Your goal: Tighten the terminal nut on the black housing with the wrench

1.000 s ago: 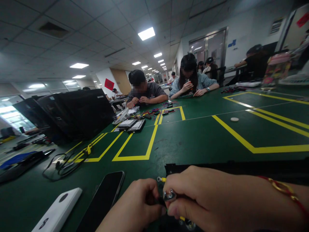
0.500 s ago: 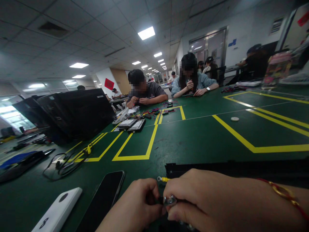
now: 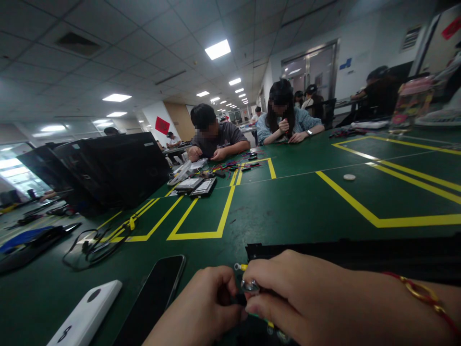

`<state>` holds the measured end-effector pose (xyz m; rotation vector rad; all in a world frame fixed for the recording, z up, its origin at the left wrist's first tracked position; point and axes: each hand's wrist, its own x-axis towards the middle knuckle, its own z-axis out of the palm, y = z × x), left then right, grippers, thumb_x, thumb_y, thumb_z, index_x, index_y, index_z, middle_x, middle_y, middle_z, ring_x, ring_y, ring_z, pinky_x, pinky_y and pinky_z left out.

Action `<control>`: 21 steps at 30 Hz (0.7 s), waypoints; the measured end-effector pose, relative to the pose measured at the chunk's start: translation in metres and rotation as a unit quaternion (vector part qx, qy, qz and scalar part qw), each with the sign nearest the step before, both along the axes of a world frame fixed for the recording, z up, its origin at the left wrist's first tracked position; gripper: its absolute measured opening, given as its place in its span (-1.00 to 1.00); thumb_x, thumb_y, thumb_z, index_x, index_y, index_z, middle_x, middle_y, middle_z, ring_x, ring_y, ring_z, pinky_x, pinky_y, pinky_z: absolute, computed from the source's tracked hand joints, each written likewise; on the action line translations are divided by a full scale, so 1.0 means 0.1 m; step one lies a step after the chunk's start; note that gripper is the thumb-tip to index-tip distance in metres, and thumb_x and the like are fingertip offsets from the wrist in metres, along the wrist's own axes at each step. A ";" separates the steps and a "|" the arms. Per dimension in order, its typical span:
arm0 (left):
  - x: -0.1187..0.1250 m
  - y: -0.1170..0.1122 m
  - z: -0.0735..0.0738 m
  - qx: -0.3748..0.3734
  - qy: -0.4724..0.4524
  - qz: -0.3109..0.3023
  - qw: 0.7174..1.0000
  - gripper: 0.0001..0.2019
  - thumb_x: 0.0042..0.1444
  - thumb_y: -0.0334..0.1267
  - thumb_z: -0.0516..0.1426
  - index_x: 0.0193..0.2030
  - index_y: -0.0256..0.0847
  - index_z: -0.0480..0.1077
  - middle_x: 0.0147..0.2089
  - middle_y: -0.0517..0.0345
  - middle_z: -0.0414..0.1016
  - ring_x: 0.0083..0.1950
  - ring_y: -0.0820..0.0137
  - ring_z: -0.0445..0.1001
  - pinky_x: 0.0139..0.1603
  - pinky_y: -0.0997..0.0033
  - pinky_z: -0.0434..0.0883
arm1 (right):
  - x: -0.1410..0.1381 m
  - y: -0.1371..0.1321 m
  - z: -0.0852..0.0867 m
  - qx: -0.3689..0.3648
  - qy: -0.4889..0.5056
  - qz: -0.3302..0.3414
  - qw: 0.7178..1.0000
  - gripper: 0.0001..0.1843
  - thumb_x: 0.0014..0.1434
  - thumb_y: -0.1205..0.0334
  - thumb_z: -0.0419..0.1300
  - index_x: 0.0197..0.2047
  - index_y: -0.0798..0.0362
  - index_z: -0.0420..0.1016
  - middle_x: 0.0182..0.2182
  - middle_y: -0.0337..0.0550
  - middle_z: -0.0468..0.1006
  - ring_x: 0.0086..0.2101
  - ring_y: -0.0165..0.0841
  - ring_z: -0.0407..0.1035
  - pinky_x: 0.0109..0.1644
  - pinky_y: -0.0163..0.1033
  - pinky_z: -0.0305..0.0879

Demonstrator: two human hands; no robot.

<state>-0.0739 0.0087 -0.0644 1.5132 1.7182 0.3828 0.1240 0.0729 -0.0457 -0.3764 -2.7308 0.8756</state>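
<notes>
Yellow ring-terminal lead [image 3: 242, 266] being pinched in closed grip by left hand [image 3: 201, 307] and right hand [image 3: 298, 300], just right of black smartphone [image 3: 154, 300]; most of lead being hidden by fingers. Second ring terminal [image 3: 283, 336] being carried just right of smartphone too. White block marked 8 [image 3: 84, 315] lying left of smartphone. Black strip [image 3: 324, 254] lying right of it. Loose coloured wires [image 3: 237, 166] being worked over by two seated co-workers [image 3: 216, 134] far beyond smartphone.

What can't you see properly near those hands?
All in the head view:
What the left hand and right hand pinch: their fingers hide it.
Yellow-sleeved metal ring terminal: the right hand hides its far end.
Black glass smartphone: the bottom edge cuts it off.
Thin multicoloured wires: too small.
</notes>
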 end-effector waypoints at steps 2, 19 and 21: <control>-0.02 0.01 -0.03 -0.003 -0.006 -0.008 1.000 -0.93 -0.08 -0.34 0.16 -0.39 -0.25 0.37 -0.41 0.20 0.52 -0.46 0.45 0.37 -0.52 0.52 0.18 | 0.00 -0.02 -0.01 -0.006 0.009 -0.012 1.000 -0.83 0.28 0.55 0.22 -0.18 0.15 0.32 -0.38 -0.32 0.29 -0.42 -0.45 0.18 -0.45 -0.42 -0.17; -0.07 0.03 -0.14 -0.011 -0.029 -0.001 1.000 -0.87 -0.10 -0.37 0.18 -0.47 -0.19 0.26 -0.57 0.39 0.24 -0.57 0.54 0.21 -0.59 0.55 0.07 | 0.01 0.17 0.15 -0.119 0.093 -0.008 0.989 -0.79 0.46 0.61 0.00 -0.18 0.18 0.33 -0.39 -0.38 0.30 -0.42 -0.57 0.21 -0.39 -0.55 0.06; -0.05 0.02 -0.11 -0.013 -0.023 -0.001 1.000 -0.92 -0.10 -0.38 0.18 -0.43 -0.22 0.33 -0.56 0.39 0.24 -0.56 0.54 0.21 -0.58 0.55 0.07 | 0.04 0.20 0.19 -0.121 0.054 0.036 0.991 -0.80 0.40 0.61 0.08 -0.21 0.16 0.35 -0.41 -0.39 0.30 -0.43 -0.56 0.21 -0.41 -0.55 0.05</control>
